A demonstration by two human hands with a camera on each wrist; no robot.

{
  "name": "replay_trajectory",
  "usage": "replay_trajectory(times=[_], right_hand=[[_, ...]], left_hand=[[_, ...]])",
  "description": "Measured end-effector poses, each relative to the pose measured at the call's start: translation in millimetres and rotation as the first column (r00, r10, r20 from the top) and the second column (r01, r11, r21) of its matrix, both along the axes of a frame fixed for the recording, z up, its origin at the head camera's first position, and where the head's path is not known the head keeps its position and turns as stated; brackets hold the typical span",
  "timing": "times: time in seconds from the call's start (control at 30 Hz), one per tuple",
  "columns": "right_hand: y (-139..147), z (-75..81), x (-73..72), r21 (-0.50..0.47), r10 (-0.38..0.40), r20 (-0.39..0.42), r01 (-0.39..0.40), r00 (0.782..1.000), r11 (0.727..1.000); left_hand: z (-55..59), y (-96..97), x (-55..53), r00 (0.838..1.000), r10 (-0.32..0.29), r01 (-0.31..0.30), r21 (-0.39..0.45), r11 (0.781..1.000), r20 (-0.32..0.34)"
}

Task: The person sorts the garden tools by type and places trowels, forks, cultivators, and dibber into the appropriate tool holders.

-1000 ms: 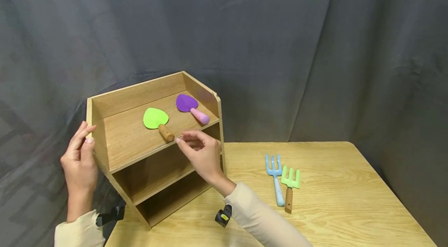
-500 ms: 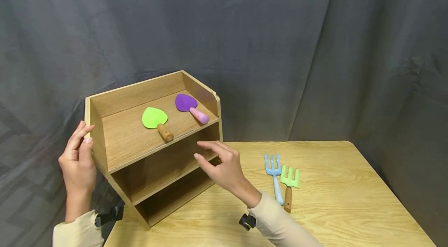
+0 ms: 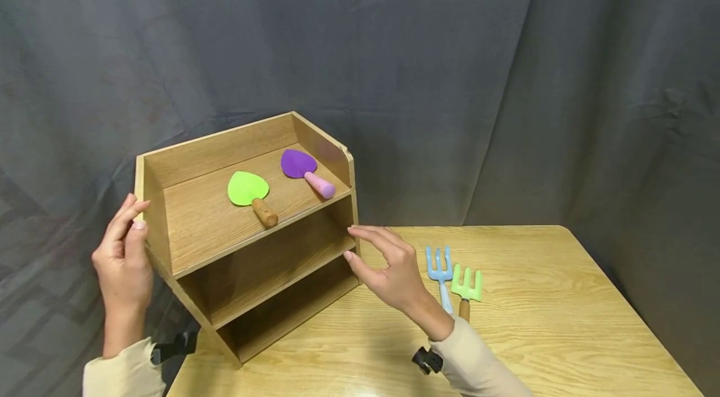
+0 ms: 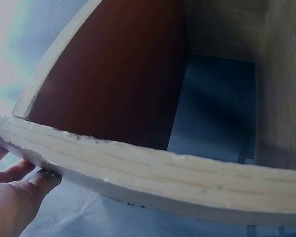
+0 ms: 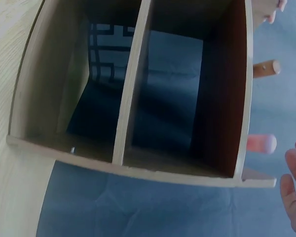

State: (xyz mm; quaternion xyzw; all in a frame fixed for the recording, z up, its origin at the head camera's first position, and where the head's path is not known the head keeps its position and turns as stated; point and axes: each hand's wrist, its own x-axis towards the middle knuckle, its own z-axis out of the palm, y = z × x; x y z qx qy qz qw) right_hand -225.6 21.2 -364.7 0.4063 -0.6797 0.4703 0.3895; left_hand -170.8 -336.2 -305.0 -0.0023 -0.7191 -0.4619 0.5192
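My left hand (image 3: 125, 253) rests its fingers against the left side panel of a small wooden shelf unit (image 3: 253, 236). In the left wrist view the fingertips (image 4: 49, 180) touch that panel's outer face. My right hand (image 3: 394, 269), fingers loosely bent and holding nothing, hovers just right of the shelf's right side. On the top shelf lie a green-bladed trowel (image 3: 248, 189) with a wooden handle and a purple-bladed trowel (image 3: 299, 164) with a pink handle. In the right wrist view, the wooden handle (image 5: 266, 68) and pink handle (image 5: 260, 143) stick out past the shelf edge.
A blue hand fork (image 3: 439, 267) and a green hand fork (image 3: 467, 286) lie side by side on the wooden table (image 3: 562, 309), partly behind my right arm. The two lower compartments face me. A grey curtain (image 3: 427, 72) hangs behind.
My right hand has drawn back to the right, away from the green trowel's handle to beside the shelf. Its fingers have spread apart. My left hand has stayed at the left panel.
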Motion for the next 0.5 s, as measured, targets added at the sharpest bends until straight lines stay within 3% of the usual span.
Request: replay_trajectory(times=[0.5], right_hand=[[46.9, -23.7, 5.4, 0.067, -0.096, 0.099, 0.090, 0.990, 0.994]], left_hand=[[0.2, 0.5, 0.1, 1.000, 0.007, -0.007, -0.017, 1.000, 0.001]])
